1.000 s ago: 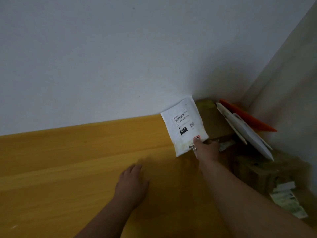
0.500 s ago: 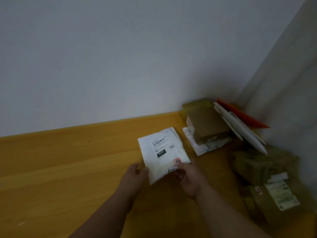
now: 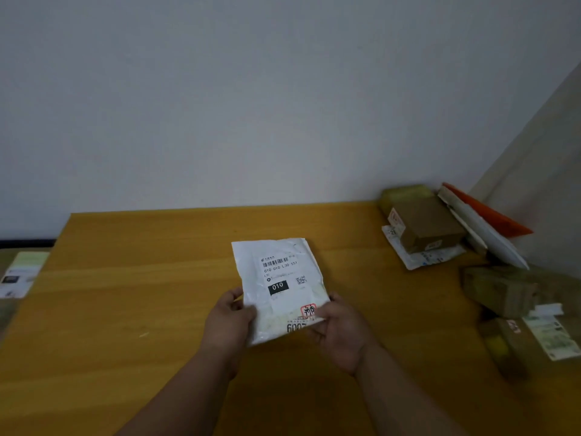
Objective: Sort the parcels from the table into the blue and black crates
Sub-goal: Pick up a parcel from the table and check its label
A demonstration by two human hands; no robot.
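Both hands pinch the near corners of a white mailer bag [image 3: 279,287]: the left hand [image 3: 228,322] and the right hand [image 3: 341,332] form the grip, holding it above the middle of the yellow wooden surface [image 3: 132,297]. It looks light, thin and floppy, likely slippery; edge holds suit it. Plain grey wall [image 3: 251,105] behind.
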